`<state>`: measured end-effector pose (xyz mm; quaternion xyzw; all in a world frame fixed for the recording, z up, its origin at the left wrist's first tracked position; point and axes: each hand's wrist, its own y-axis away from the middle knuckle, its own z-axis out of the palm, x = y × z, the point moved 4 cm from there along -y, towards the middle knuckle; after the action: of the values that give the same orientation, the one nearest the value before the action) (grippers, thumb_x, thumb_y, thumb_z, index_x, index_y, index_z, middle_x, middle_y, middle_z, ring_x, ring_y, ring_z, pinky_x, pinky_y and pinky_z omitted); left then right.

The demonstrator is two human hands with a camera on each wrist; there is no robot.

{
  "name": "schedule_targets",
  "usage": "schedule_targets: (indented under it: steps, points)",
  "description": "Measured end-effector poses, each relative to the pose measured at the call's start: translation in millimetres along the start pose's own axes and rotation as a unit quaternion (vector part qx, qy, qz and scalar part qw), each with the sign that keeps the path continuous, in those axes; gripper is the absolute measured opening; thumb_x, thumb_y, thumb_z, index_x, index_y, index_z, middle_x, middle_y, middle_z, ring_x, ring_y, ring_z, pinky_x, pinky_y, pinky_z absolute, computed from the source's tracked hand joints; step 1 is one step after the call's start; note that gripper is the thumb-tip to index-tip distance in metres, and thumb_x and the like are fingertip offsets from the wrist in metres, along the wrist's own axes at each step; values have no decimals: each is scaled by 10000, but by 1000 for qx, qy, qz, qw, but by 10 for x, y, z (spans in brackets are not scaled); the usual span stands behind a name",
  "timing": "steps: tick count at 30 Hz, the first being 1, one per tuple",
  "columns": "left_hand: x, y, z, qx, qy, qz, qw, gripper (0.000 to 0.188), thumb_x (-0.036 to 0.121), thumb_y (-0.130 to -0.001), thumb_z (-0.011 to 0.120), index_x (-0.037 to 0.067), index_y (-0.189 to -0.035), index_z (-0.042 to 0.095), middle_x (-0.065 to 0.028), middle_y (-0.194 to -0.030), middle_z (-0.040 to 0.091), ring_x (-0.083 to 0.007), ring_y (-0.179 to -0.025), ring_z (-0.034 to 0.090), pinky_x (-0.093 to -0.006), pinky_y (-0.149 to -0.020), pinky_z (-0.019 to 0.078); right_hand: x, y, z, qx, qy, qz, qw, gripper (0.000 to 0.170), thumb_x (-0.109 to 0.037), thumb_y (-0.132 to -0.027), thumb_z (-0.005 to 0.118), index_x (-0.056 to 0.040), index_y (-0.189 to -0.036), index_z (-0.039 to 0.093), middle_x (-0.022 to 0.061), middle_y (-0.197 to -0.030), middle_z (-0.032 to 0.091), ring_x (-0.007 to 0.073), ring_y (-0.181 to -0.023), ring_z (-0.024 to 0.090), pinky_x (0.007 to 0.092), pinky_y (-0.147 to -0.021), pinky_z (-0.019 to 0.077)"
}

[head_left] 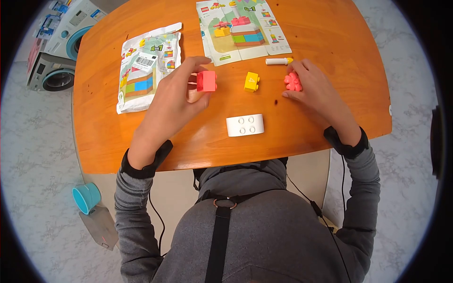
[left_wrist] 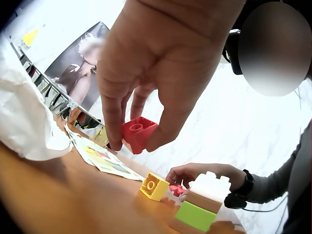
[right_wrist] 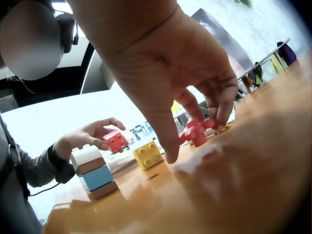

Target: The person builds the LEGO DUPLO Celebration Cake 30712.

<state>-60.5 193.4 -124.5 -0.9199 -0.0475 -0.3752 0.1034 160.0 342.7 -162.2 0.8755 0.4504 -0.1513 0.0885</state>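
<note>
My left hand (head_left: 171, 92) holds a red toy brick (head_left: 206, 81) between thumb and fingertips, raised over the table; its hollow underside shows in the left wrist view. At the right, my right hand (head_left: 318, 87) has thumb and fingers curled round a coral-red flower piece (head_left: 293, 81), low over the tabletop. Between the hands sits a yellow brick (head_left: 251, 81) with a number 4 on it, tipped on its side. Nearer my body stands a stack topped by a white brick (head_left: 245, 126); the right wrist view shows brown and blue bricks (right_wrist: 96, 178) beneath, the left wrist view a green brick (left_wrist: 196, 216).
A white candle piece (head_left: 277, 61) with a yellow tip lies beyond my right hand. An instruction sheet (head_left: 222, 52) is spread at the far side. A sealed-looking white packet (head_left: 137, 101) lies left of my left hand, on the wooden table (head_left: 188, 153).
</note>
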Motion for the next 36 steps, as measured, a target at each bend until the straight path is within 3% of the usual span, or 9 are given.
schedule_targets:
  steps: [2,8,12,15,16,22,31,33,36]
  points:
    - [61,28,27,-76,101,-66,990,342,-29,-732,645,13,-1031,484,-91,-1012,588,-177,-926,608,-303,-813,508,-21,2,-21,16,14,-8,1000,427,-182,-705,728,-49,-1037,495,145,-986,487,329,-917,507,396,-769,440]
    - [238,211,131,-14,355,-11,935,440,-80,-670,640,39,-1046,446,-116,-1100,519,-210,-1022,569,-344,-892,465,-548,75,-235,76,-60,-133,986,446,-175,-737,694,-35,-1115,503,149,-1030,503,321,-988,485,386,-847,421]
    - [356,292,314,-64,293,27,954,546,-87,-655,646,25,-1160,471,-106,-1074,563,-224,-1040,569,-363,-932,436,-673,143,-244,48,-100,-179,978,388,-139,-759,660,-21,-1102,522,148,-1060,512,324,-1022,482,389,-882,406]
    - [359,354,389,-81,193,84,974,515,-82,-641,655,15,-1132,535,-112,-1067,600,-234,-1053,569,-360,-930,437,-402,59,-254,75,-67,-136,986,346,-125,-774,637,-1,-1078,530,152,-1051,525,326,-1014,488,395,-885,402]
    - [351,376,438,-49,185,84,978,410,-68,-634,674,5,-1028,583,-122,-1065,619,-252,-1047,576,-352,-922,437,-318,30,-251,76,-67,-136,986,346,-125,-774,637,-1,-1078,530,152,-1051,525,326,-1014,488,395,-885,402]
    - [149,501,585,23,246,38,968,352,-31,-635,720,0,-956,577,-106,-1016,633,-273,-1017,597,-333,-855,484,111,-237,-77,91,-40,-93,991,295,-143,-800,614,8,-1046,554,158,-1004,547,336,-969,510,387,-856,413]
    - [279,460,508,-29,169,43,984,304,-18,-661,730,-25,-922,574,-160,-1035,635,-279,-1003,614,-338,-864,476,-56,-376,-59,53,-22,-80,995,140,-116,-809,610,-12,-891,566,123,-919,561,300,-892,532,389,-749,439]
    - [281,438,480,-38,166,33,985,300,-17,-664,729,-24,-923,578,-156,-1032,637,-276,-1004,614,-337,-866,476,-337,-255,-310,-49,-174,52,982,127,-121,-818,600,-22,-893,575,111,-884,558,286,-876,534,376,-701,444]
    - [255,427,491,-46,164,29,985,310,-11,-662,733,-22,-934,583,-145,-1021,644,-261,-991,619,-328,-860,475,-797,48,-602,16,-46,-165,985,146,-124,-805,610,-40,-923,583,88,-832,533,241,-776,533,327,-636,440]
